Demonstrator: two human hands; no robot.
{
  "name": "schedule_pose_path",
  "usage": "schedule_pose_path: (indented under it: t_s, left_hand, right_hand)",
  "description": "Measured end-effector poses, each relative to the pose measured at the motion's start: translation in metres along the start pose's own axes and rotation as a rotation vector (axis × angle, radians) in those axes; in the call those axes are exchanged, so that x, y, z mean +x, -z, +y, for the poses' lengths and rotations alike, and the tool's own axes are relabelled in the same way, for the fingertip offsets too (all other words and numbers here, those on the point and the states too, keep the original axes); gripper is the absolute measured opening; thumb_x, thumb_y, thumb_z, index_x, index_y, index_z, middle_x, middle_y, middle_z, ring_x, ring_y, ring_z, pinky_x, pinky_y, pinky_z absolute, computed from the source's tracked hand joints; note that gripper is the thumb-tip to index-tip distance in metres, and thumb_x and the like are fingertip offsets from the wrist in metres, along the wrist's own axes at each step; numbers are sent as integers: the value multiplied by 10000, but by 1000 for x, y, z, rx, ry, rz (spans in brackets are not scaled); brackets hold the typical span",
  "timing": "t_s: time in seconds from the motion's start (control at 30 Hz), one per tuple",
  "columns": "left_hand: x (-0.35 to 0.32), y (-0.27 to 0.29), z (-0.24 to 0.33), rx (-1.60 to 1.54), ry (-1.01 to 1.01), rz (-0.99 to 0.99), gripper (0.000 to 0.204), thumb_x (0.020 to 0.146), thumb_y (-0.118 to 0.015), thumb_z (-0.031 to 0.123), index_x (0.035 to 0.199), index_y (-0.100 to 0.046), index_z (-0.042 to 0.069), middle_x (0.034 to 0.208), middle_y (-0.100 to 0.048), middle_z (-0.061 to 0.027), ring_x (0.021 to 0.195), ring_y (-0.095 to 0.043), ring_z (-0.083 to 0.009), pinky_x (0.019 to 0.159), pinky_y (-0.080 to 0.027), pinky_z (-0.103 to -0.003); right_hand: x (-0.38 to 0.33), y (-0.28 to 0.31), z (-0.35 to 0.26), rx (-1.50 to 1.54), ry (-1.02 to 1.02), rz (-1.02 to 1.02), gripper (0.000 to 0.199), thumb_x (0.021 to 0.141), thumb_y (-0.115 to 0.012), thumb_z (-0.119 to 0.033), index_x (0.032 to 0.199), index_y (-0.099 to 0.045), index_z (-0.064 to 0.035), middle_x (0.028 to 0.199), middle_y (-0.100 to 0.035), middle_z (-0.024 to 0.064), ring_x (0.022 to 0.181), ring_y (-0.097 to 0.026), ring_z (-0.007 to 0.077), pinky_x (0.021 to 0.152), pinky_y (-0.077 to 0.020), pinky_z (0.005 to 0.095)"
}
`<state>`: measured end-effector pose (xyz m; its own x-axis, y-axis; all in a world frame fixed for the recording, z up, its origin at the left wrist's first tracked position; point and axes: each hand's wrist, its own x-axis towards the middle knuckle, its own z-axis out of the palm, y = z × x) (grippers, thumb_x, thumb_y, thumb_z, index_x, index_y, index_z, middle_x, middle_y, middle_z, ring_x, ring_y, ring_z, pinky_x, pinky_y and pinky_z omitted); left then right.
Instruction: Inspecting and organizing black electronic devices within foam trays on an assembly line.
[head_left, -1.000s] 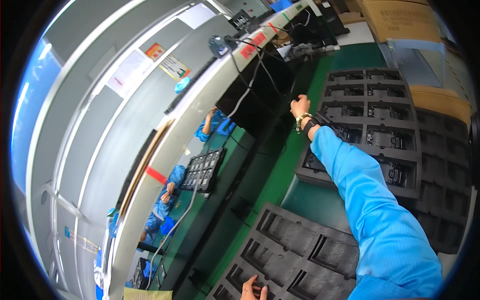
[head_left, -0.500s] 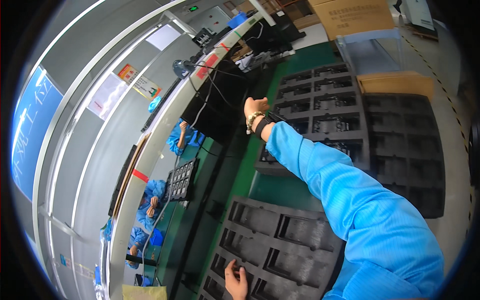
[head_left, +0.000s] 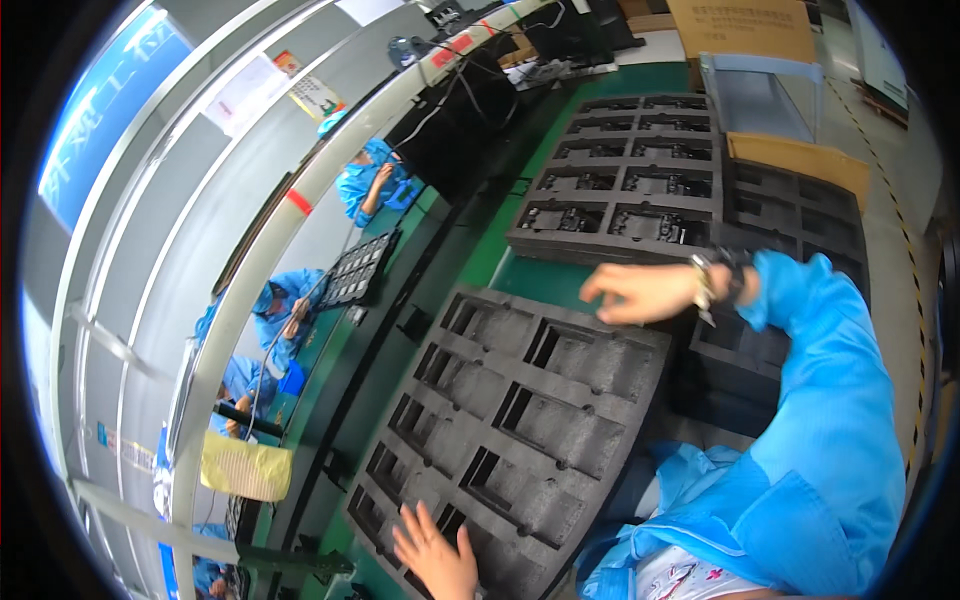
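Observation:
A dark grey foam tray [head_left: 507,378] with two rows of rectangular pockets lies in front of me; bare foam shows in its pockets. My left hand [head_left: 440,555] is over its near left end, fingers spread, nothing in them. Above the tray's far right corner is my right hand [head_left: 640,293], its fingers pointing left, loosely bent and apart, with nothing visible between them. Beads and a dark band circle that wrist. Beyond lies another foam tray [head_left: 600,247], with black parts [head_left: 655,222] sitting in its pockets.
More dark foam trays [head_left: 812,222] are stacked at the right beside an open carton [head_left: 845,175]. A grey cart [head_left: 765,95] stands farther back. To the left, a black tray [head_left: 362,268] and co-workers in blue [head_left: 285,310] are beyond a white rail [head_left: 325,190].
My right hand has drawn back from the far tray's left side toward me and rightward. The view has shifted, showing more of the near tray. My left hand's fingers have spread.

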<state>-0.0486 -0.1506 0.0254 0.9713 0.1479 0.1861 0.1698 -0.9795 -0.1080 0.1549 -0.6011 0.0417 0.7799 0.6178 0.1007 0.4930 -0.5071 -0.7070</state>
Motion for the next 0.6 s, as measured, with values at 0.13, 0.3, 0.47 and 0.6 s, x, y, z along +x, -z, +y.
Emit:
schedule_pose_path:
  t_s: [0.13, 0.3, 0.47, 0.6]
  left_hand:
    - [-93, -43, -70, 88, 320, 278, 677, 858, -665, 340, 1406, -396, 48, 1338, -443, -186, 1148, -438, -422, 971, -346, -504]
    - [-133, -43, -74, -509, 637, 173, 568, 887, -653, 416, 1222, -566, -34, 1113, -627, -295, 961, -602, -431, 857, -466, -462]
    - [-141, -28, -63, -665, 636, 167, 543, 829, -718, 429, 1153, -624, 4, 1048, -642, -292, 903, -614, -404, 841, -469, -452]
    - [-158, -66, -93, -757, 502, 116, 721, 896, -538, 586, 1486, -356, 214, 1497, -392, -154, 1396, -305, -392, 1170, -169, -525]
  right_hand:
    - [-52, -57, 27, -255, -185, 76, 710, 937, -477, -558, 1333, -445, 30, 1223, -550, 252, 1148, -542, 410, 980, -458, 424]
    - [-45, -68, 34, 243, -484, 4, 764, 865, -578, -606, 1300, -522, 21, 1205, -620, 224, 1055, -627, 317, 909, -495, 400]
    - [-71, -87, 48, 254, -245, 199, 733, 883, -645, -470, 1396, -424, 5, 1336, -538, 218, 1253, -504, 289, 1052, -392, 357]
    - [-159, -56, 20, 455, -138, 237, 825, 889, -687, -381, 1489, -250, -23, 1417, -458, 187, 1295, -453, 258, 1077, -367, 363]
